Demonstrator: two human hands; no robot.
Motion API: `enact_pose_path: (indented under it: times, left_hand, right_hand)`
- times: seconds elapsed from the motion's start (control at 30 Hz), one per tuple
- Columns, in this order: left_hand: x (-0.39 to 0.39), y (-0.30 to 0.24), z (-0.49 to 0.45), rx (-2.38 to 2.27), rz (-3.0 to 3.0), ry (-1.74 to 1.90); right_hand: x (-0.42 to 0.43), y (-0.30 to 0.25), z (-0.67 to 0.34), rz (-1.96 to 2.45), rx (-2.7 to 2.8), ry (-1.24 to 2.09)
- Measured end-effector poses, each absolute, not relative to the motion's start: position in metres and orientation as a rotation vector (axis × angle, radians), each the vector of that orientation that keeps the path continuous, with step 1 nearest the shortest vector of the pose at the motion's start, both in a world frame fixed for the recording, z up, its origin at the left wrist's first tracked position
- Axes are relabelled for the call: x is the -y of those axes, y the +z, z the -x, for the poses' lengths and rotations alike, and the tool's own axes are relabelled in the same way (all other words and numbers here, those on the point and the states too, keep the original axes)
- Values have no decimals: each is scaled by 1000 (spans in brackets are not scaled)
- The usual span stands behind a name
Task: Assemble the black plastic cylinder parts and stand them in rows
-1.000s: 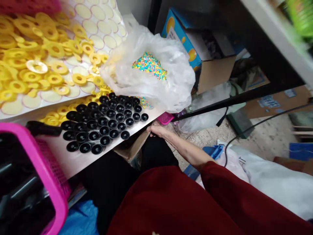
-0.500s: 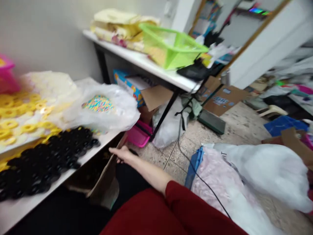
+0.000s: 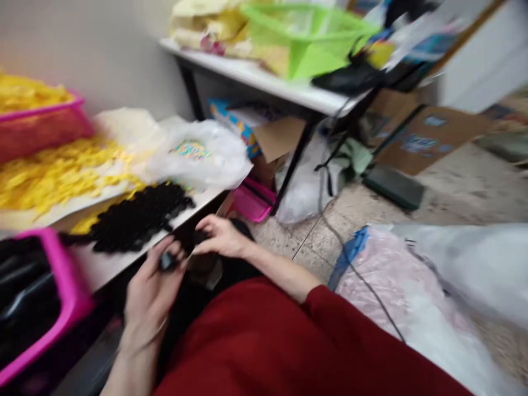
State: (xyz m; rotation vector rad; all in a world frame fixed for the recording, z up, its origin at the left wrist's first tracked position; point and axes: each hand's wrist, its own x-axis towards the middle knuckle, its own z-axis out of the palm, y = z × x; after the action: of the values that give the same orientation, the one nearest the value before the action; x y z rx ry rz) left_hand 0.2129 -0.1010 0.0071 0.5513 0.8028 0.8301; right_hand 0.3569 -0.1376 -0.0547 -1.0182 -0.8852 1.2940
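Holding 1 small black piece [image 3: 167, 261] in the curled fingers of the left hand [image 3: 150, 291], just off the edge of the worktop [image 3: 113, 268]. Pinching 1 dark piece [image 3: 200, 236], blurred, between thumb and fingers of the right hand [image 3: 225, 237], near the left. Noting beyond: heaped black pieces [image 3: 140, 220], magenta basket [image 3: 61, 269] beside.

From one head-worn camera we look forward and down, close above our left hand [image 3: 150, 294] and right hand [image 3: 225, 237], taking in the far white table [image 3: 247, 69] and floor [image 3: 449, 198] at right.
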Motion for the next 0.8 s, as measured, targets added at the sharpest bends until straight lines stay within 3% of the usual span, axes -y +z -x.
enact_pose_path:
  times: [0.2, 0.33, 0.8]
  left_hand:
    - [78, -13, -236, -851, -371, 817]
    - [74, -26, -239, -791, -328, 815]
    - [67, -62, -241, -850, -451, 1182]
  right_hand:
    - [156, -41, -341, 1156, 1293, 467]
    - [151, -47, -333, 1222, 1405, 167]
    - [128, -61, -335, 1293, 1491, 221]
